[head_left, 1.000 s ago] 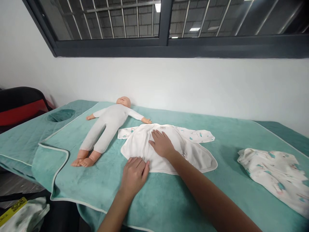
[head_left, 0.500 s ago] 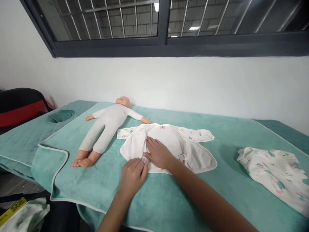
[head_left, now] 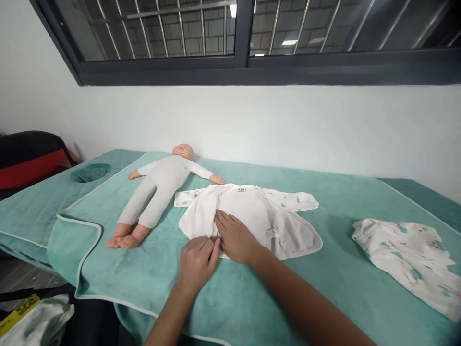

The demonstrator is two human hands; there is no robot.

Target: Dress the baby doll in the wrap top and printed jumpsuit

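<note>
A: Where is the white fabric baby top with patterned long sleeves [head_left: 255,209]?
B: Spread on the teal plush blanket [head_left: 324,298], right in front of the person, inner side up. Its long axis, sleeve to sleeve, runs across the view.

A: Which hand is nearer?
B: Both are at its near side, left of its middle. The right hand [head_left: 237,238] lies further onto it; the left hand [head_left: 199,259] is at the lower left edge. Most of the top stretches away and to the right from them.

A: How are they held?
B: The right is palm down, fingers straight and close together on the cloth. The left is curled, its fingertips hidden, so I can't tell whether it pinches the hem. The two nearly meet at the thumbs.

A: And further out?
B: A bald doll in a pale grey suit [head_left: 162,175] lies to the left, and a crumpled white printed cloth [head_left: 406,259] well to the right.

A: Any writing?
B: A small dark-marked neck label [head_left: 241,190], a pale inner tag [head_left: 270,233] and a yellow strip with black characters [head_left: 19,312], none legible to me.
</note>
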